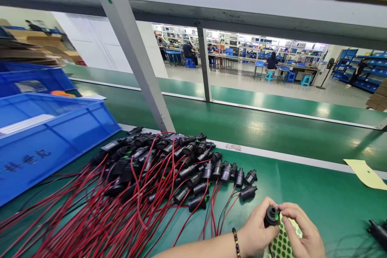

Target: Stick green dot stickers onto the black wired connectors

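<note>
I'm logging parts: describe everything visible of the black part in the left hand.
The black part looks like plastic: a stepped body with a narrower nozzle, its open end facing the camera. A green dot sits beside the nozzle. The left hand grips it over a dotted sheet; whether the right hand touches it is unclear.

Factory assembly hall from where I stand: a green workbench (314,197) heaped with wired black components (198,202), lower left; blue plastic bins (69,137), left edge; seated workers (272,61) at long, equipment-laden benches (298,67), upper centre; blue shelving (375,64), upper right.
</note>
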The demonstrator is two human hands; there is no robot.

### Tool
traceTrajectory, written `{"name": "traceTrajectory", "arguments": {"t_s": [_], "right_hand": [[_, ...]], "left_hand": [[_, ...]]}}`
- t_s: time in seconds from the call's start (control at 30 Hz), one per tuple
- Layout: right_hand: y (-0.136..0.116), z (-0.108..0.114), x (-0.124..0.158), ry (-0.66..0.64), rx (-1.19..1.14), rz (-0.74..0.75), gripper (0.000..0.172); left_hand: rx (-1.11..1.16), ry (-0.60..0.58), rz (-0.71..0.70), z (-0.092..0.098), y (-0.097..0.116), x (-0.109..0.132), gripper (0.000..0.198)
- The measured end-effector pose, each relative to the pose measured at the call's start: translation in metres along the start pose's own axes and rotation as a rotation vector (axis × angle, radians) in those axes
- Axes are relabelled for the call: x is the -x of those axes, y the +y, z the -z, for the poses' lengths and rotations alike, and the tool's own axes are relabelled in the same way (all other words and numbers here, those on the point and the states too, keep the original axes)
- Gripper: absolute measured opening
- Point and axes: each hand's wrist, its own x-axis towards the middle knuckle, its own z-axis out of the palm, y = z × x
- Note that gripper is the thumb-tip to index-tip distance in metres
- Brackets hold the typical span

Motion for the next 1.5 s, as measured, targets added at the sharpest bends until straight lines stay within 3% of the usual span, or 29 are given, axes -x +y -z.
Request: {"name": "traceTrajectory", "arguments": {"t_s": [0.17,0.47,0.67,0.9,1.1,1.23,1.5], "right_hand": [[-0.001,0.001,-0.003,-0.032,0.139,0.265,0.023],[0.003,0.007,-0.005,-0.134,0.243,0.38,0.026],[-0.011,0.012,-0.011,-0.276,0.217,0.278,0.02],[-0.011,0.004,-0.005,-0.131,0.044,0.062,0.018],[-0.005,0.009,-0.005,-0.226,-0.06,0.004,0.016],[-0.005,0.004,-0.006,-0.179,-0.131,-0.065,0.006],[-0.007,-0.001,-0.006,-0.182,-0.237,-0.164,0.017]], "left_hand": [[0.157,-0.005,0.022,0.0,-0.001,0.001,0.029],[0.1,-0.017,0.02,-0.001,-0.004,0.001,0.03],[-0.05,-0.045,0.013,-0.003,-0.009,0.002,0.034],[0.008,-0.021,-0.017,0.0,-0.003,-0.001,0.032],[-0.002,-0.017,-0.006,-0.001,-0.007,0.0,0.032],[-0.03,-0.029,0.002,-0.001,-0.008,0.002,0.034],[-0.023,-0.032,-0.016,-0.003,-0.01,0.003,0.031]]}}
